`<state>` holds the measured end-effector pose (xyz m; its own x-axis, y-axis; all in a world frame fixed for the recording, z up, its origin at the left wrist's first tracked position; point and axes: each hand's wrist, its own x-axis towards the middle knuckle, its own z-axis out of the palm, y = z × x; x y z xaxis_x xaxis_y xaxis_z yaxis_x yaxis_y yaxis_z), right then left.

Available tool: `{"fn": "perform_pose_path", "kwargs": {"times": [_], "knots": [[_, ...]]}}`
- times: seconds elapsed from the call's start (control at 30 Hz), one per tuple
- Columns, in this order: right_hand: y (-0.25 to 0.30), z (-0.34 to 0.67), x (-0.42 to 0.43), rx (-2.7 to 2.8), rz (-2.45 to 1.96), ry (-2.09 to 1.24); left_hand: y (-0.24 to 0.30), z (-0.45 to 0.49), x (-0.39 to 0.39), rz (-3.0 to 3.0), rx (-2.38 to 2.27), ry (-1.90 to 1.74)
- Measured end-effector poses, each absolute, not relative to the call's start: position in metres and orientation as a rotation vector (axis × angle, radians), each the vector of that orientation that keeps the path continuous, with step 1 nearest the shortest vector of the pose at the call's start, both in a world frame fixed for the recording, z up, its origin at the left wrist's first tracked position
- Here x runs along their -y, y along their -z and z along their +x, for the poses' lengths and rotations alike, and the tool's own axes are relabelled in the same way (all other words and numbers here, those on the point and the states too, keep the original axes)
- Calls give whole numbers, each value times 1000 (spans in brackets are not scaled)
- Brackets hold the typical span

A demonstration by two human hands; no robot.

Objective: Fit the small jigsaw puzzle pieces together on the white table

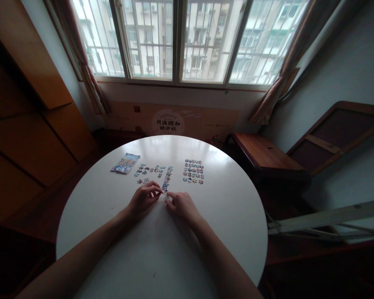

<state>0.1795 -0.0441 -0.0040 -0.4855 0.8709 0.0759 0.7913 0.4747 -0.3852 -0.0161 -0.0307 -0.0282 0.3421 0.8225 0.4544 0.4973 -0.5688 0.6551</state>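
Both my hands rest on a round white table. My left hand is curled, its fingertips pinched at the near end of a narrow joined strip of puzzle pieces. My right hand lies just right of that end, fingers bent and pressed toward the table; what it holds, if anything, is too small to make out. Loose puzzle pieces are scattered left of the strip. More pieces lie in neat rows to its right. A small picture card lies at the far left.
A barred window with curtains fills the far wall. A printed cardboard panel leans below it. A dark wooden bench stands right of the table, a wooden cabinet to the left, and a folded frame against the right wall.
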Motion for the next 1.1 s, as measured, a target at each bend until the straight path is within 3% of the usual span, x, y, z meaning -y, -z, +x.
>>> {"fn": "perform_pose_path", "kwargs": {"times": [1.1], "knots": [[5, 177, 44, 2281, -1421, -542, 37, -18, 29, 2296, -996, -1011]]}}
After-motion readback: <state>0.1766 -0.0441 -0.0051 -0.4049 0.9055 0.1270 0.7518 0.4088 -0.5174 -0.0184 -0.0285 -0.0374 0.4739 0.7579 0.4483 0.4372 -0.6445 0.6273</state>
